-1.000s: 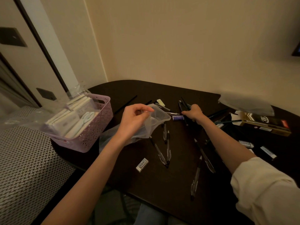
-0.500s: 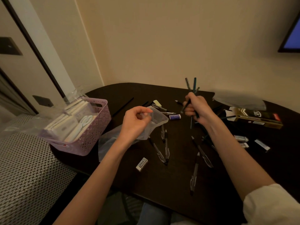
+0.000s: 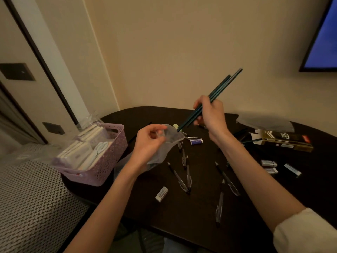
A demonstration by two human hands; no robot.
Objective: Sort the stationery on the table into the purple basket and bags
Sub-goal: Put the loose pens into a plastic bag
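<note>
My right hand (image 3: 211,115) grips a bundle of dark green pencils (image 3: 221,88), raised above the table and tilted, with the lower tips at the mouth of a clear plastic bag (image 3: 170,141). My left hand (image 3: 148,143) pinches the bag's rim and holds it up over the dark table (image 3: 182,212). The purple basket (image 3: 107,161) stands at the table's left edge, filled with white packets. Several pens (image 3: 187,172) and white erasers (image 3: 161,194) lie scattered on the table.
A dark pencil box (image 3: 286,141) lies open at the right, with another clear bag (image 3: 264,121) behind it. A blue eraser (image 3: 196,141) lies near the held bag. A patterned seat (image 3: 27,198) is at the left and a screen (image 3: 324,33) hangs upper right.
My right hand lifted the pencils off the table, tipped them and brought their lower ends to the bag's mouth. My left hand kept holding the bag open.
</note>
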